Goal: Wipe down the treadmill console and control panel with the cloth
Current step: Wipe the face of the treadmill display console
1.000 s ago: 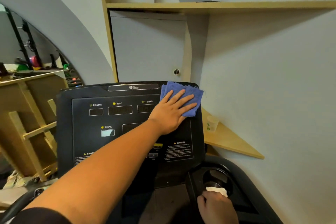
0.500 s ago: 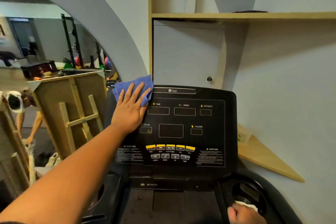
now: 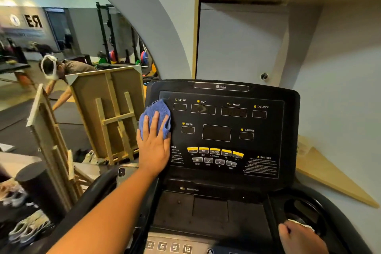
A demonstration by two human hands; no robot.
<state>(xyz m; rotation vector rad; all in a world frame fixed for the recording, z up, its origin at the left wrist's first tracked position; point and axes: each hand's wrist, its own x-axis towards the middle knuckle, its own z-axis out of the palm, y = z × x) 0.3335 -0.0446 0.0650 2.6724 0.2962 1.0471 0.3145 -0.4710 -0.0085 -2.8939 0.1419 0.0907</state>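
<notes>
My left hand [image 3: 153,148] presses the cloth [image 3: 155,117] flat, fingers spread, against the console [image 3: 288,130] at its left edge. The unwiped panel stretches rightward from this grip, long axis sideways, so I judge the next stroke runs right. My right hand [image 3: 299,237] is closed on something white, low down.

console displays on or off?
Off, apparently. Every display window on the console is dark, no lit digits. The SPEED window shows faint marks, possibly glare; cannot tell.
</notes>
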